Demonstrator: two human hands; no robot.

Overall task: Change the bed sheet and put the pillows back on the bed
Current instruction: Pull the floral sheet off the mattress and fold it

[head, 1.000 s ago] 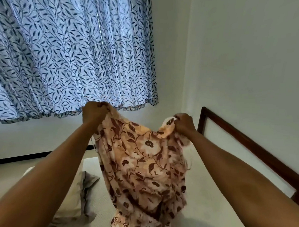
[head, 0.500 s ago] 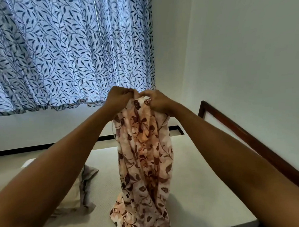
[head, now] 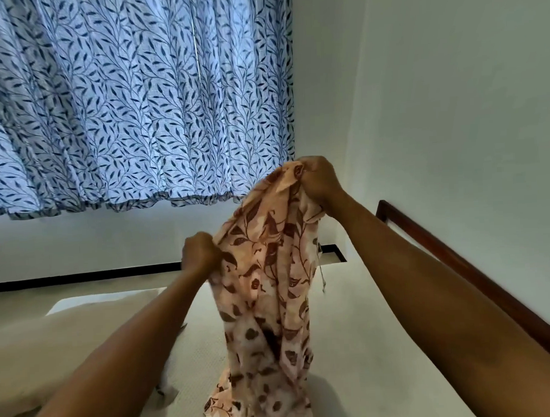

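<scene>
The floral sheet (head: 271, 303) hangs in a twisted bunch, its lower end pooled on the bare mattress (head: 368, 346) near the front edge. Spread from here, it would likely land crooked or drape over the pillow (head: 52, 344) at the mattress's left side. The left hand (head: 198, 254) is fisted round a fold at the bunch's left edge. Higher and farther, the right hand (head: 318, 178) pinches the top corner, which could slip if tugged.
</scene>
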